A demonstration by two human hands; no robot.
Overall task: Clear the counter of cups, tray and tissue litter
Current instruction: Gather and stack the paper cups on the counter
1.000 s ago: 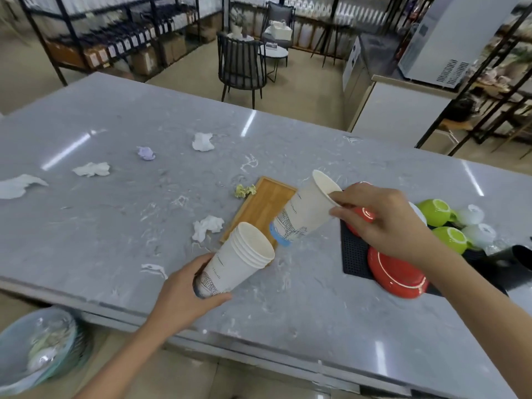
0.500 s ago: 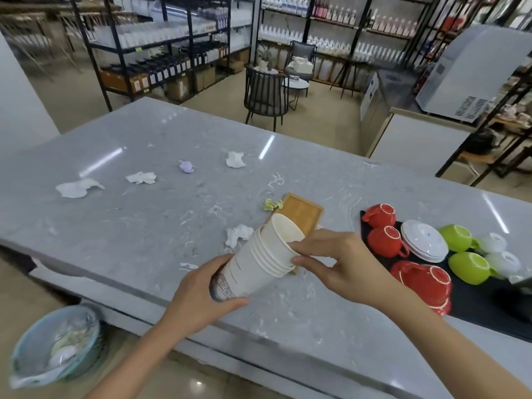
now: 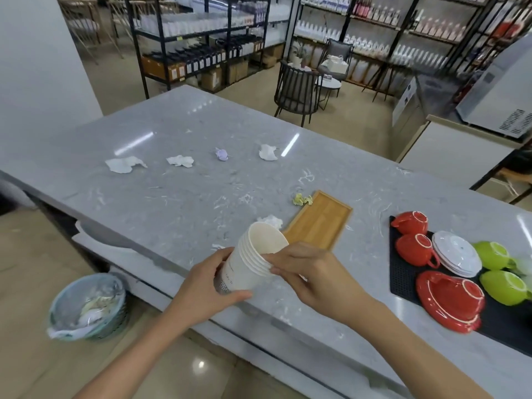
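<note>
Above counter (image 3: 184, 203), two-handed grip (image 3: 201, 286) on cups (image 3: 253, 260)

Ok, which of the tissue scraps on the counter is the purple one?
The purple tissue wad lies in the far row, between two white scraps: the crumpled one to its left, another to its right. The rest are white or yellow.

A black mat (image 3: 403, 286) is lying at the right end of the counter, carrying red cups (image 3: 413, 250), a red saucer (image 3: 440, 303), a stack of white saucers (image 3: 456, 254) and green cups (image 3: 502, 286). Beyond the counter, a dark chair (image 3: 296, 90) is standing beside a small round table (image 3: 331, 83). Black shelves (image 3: 207, 38) holding bottles and boxes are lining the back of the room. A white machine (image 3: 501, 99) is sitting at the far right.
</note>
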